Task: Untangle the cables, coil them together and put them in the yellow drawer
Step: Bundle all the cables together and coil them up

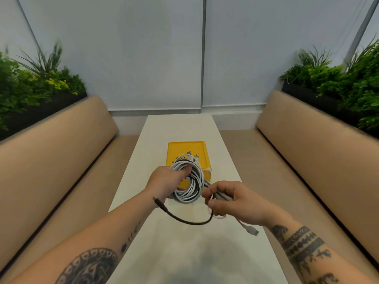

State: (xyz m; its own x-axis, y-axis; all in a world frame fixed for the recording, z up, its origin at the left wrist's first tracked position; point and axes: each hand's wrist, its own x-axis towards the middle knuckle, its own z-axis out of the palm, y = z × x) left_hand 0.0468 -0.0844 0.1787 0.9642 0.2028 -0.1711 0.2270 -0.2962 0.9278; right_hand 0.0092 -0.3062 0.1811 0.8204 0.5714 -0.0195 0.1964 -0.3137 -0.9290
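A pale panelled wall (143, 58) closes off the far end of a booth. Tan padded benches (51, 144) run down both sides, with planters (30, 83) of green foliage behind their backs. A long white desk (180, 128) runs down the middle, away from the camera.

The left hand (170, 181) is raised above the desk, and its grip is closed round a coil of white cables (192, 189). The thumb lies across the top of the loops and the fingers are hidden behind them. The loops hang down from this grip and bulge out to its right. Several plug ends stick up just beyond it.

Directly behind the left grip, and partly covered by the coil, the yellow drawer (185, 149) stands on the desk. Its front is hidden by the cables, so I cannot tell whether it is pulled out.

The right hand (231, 199) is just right of the coil and slightly nearer the camera. Its fingers are curled and its grip is tight on a short bunch of white cable that leads back into the coil.

A black cable (184, 219) sags in a shallow arc below and between the two grips. Its dark plug (159, 202) lies against the left wrist, and its other end rises into the right hand's grip. Below the right grip, toward the camera, a white lead hangs free and ends in a grey connector (253, 231) clear of the desk.

Both forearms are bare and tattooed.
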